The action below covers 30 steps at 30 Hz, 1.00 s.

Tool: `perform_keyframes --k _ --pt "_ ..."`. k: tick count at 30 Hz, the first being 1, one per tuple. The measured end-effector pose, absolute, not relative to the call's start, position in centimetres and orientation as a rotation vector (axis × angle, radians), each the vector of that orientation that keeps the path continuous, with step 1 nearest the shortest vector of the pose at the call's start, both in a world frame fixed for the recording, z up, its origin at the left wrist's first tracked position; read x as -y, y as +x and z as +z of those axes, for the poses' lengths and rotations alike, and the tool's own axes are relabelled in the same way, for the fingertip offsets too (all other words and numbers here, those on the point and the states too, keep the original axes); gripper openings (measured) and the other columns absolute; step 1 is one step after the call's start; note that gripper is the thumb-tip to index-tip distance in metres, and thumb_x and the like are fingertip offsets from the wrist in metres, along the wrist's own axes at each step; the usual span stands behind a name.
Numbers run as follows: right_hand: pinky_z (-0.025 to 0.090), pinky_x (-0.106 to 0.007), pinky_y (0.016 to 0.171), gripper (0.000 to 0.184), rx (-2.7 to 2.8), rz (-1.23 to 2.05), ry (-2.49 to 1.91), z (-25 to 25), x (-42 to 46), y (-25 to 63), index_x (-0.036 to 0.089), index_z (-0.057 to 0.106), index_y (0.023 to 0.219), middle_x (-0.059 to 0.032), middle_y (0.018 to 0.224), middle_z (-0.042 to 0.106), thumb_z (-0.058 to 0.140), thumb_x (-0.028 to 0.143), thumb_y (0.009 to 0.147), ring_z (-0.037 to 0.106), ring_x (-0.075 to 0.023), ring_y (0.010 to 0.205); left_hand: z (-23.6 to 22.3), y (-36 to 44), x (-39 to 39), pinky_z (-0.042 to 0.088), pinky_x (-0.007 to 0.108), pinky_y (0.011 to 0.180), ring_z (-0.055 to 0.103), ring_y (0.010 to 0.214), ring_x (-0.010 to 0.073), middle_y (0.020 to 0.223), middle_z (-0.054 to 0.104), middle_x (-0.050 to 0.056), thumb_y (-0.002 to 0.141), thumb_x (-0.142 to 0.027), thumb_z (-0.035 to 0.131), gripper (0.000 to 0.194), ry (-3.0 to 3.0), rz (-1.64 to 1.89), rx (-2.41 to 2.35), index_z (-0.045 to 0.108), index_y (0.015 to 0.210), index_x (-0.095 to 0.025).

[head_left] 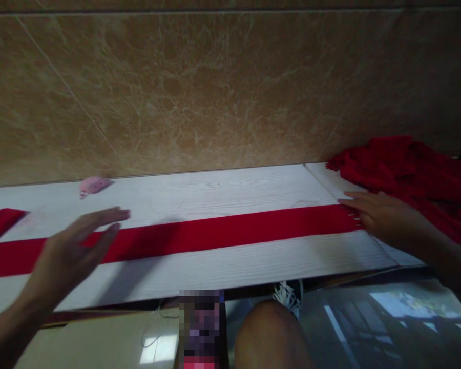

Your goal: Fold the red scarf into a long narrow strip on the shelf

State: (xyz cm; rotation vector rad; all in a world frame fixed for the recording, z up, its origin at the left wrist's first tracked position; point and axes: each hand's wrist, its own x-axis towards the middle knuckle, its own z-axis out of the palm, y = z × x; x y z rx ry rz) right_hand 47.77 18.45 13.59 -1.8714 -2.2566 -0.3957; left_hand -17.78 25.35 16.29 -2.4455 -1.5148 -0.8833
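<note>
A long red scarf [215, 233] lies stretched flat across a white wood-grain table [223, 189]. My left hand [75, 251] hovers just above the scarf's left part, fingers stretched out and apart, slightly blurred. My right hand [376, 215] rests flat on the scarf's fringed right end, fingers extended and pressing it onto the table. Nothing is held in either hand.
A heap of red cloth [411, 169] sits at the table's right end. A small pink object [92, 185] lies near the back edge by the brown marbled wall [200, 92]. Another red piece [0, 220] shows at far left. My knee [269, 333] is below the table edge.
</note>
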Motion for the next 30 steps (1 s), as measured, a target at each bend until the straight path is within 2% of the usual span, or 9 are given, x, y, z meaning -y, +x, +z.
perform_keyframes --k 2,3,7,12,18,22,30 --pt "0.057 -0.049 0.100 0.042 2.286 -0.222 -1.681 14.0 -18.4 44.7 0.020 0.076 0.119 -0.0143 0.121 0.074 0.041 0.034 0.101 0.070 -0.0278 0.113 16.0 -9.8 -24.5 0.059 0.029 0.081 0.071 0.087 0.0167 0.098 0.077 0.001 0.102 -0.046 0.052 0.029 -2.792 -0.930 1.302 0.073 0.105 -0.025" --pt "0.059 -0.046 0.097 0.040 2.314 -0.152 -1.587 13.8 -18.3 43.5 0.022 0.076 0.117 -0.0119 0.117 0.075 0.043 0.038 0.102 0.071 -0.0260 0.109 15.5 -6.5 -24.2 0.058 0.029 0.079 0.070 0.084 0.0164 0.093 0.076 0.001 0.103 -0.043 0.052 0.029 -2.909 -0.913 1.207 0.075 0.103 -0.026" --pt "0.061 -0.043 0.090 0.032 2.218 -0.086 -1.420 11.7 -17.5 41.8 0.023 0.078 0.112 -0.0098 0.108 0.075 0.053 0.040 0.101 0.070 -0.0246 0.102 12.7 0.0 -23.8 0.057 0.035 0.081 0.068 0.092 0.0197 0.102 0.074 0.004 0.101 -0.042 0.061 0.025 -3.021 -0.794 1.021 0.076 0.114 -0.027" --pt "0.061 -0.046 0.090 0.032 2.053 -0.001 -1.471 9.5 -17.1 43.1 0.023 0.078 0.106 -0.0102 0.105 0.075 0.052 0.040 0.100 0.070 -0.0250 0.100 10.3 0.0 -24.1 0.058 0.036 0.080 0.066 0.092 0.0190 0.102 0.071 0.004 0.103 -0.037 0.059 0.022 -3.017 -0.855 1.069 0.076 0.112 -0.025" --pt "0.062 -0.046 0.092 0.030 2.000 0.047 -1.534 9.4 -16.9 43.3 0.026 0.076 0.099 -0.0084 0.103 0.076 0.052 0.044 0.100 0.072 -0.0257 0.099 10.4 -0.1 -24.0 0.057 0.031 0.074 0.066 0.085 0.0170 0.095 0.071 0.004 0.104 -0.031 0.057 0.021 -2.969 -0.901 1.041 0.075 0.102 -0.022" --pt "0.062 -0.046 0.092 0.029 1.992 0.011 -1.541 9.4 -16.7 43.3 0.026 0.075 0.098 -0.0086 0.105 0.077 0.051 0.043 0.100 0.073 -0.0258 0.100 10.6 0.0 -23.6 0.055 0.032 0.074 0.065 0.084 0.0175 0.095 0.072 0.004 0.105 -0.028 0.054 0.022 -2.885 -0.818 0.955 0.074 0.102 -0.020" --pt "0.062 -0.044 0.091 0.021 2.032 -0.013 -1.481 9.0 -16.3 43.5 0.026 0.073 0.091 -0.0081 0.110 0.076 0.056 0.036 0.097 0.072 -0.0247 0.103 10.3 -0.1 -23.8 0.052 0.032 0.072 0.064 0.082 0.0180 0.094 0.072 0.003 0.106 -0.031 0.050 0.025 -2.866 -0.814 0.928 0.072 0.101 -0.020"
